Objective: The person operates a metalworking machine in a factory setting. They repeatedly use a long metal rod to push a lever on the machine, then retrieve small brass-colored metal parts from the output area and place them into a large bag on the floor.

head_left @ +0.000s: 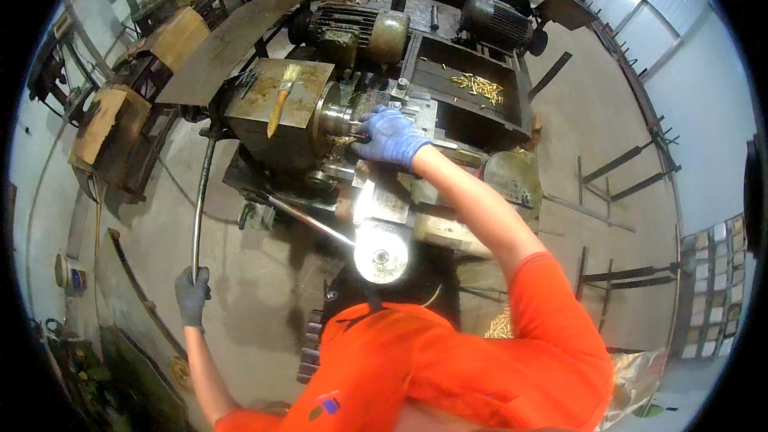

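My left hand, in a dark grey glove, is wrapped round the lower end of a long metal lever. The lever rises to the left side of a lathe-like machine's headstock. My right hand, in a blue glove, reaches to the round metal chuck on the headstock's right face. Its fingertips are drawn together at the chuck's nose; whatever they pinch is too small and covered to make out. On top of the headstock lies a paintbrush with a wooden handle and pale bristles.
Small brass-coloured parts lie in a dark metal tray behind my right hand. An electric motor stands behind the headstock. A second lever slants toward me beside a shiny round metal piece. Metal racks stand right.
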`<state>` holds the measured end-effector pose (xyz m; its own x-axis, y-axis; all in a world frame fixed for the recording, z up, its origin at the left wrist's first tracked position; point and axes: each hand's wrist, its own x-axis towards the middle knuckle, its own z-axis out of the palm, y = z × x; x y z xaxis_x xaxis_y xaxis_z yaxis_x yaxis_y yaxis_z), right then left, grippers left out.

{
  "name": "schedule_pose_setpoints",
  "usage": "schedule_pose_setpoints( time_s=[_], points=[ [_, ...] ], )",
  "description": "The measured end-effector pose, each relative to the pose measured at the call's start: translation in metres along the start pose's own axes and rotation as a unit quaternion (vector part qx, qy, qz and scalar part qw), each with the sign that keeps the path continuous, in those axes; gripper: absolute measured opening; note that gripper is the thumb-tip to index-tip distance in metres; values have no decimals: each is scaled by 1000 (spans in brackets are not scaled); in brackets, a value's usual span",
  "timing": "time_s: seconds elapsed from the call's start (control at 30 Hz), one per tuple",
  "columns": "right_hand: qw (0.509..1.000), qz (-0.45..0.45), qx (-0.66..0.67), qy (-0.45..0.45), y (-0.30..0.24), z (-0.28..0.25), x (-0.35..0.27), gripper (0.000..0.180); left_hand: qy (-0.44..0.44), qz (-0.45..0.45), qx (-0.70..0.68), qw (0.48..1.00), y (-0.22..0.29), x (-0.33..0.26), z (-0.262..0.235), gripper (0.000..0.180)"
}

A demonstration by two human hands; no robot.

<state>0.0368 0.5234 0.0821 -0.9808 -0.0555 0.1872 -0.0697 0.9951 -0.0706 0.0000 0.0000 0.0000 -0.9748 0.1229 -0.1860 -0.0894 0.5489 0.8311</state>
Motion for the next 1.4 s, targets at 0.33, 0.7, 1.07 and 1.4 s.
schedule_pose_setpoints(
  time_s=[0.33, 0.7, 1.07, 1.4],
  points=[
    [999, -16, 31, -30, -20, -13, 12, 46, 18, 41, 47, 998, 0, 7, -23, 27],
    [999, 20, -5, -43, -24, -12, 32, 54, 107, 88, 339, 930, 23, 21, -4, 21],
    [991, 111, 10, -72, -27, -18, 34, 61, 184, 168, 541, 803, -37, 161, -113, 12],
    [972, 48, 78, 215, -1, -53, -89, 21, 256, 287, 112, 916, -44, 148, 43, 24]
  ],
)
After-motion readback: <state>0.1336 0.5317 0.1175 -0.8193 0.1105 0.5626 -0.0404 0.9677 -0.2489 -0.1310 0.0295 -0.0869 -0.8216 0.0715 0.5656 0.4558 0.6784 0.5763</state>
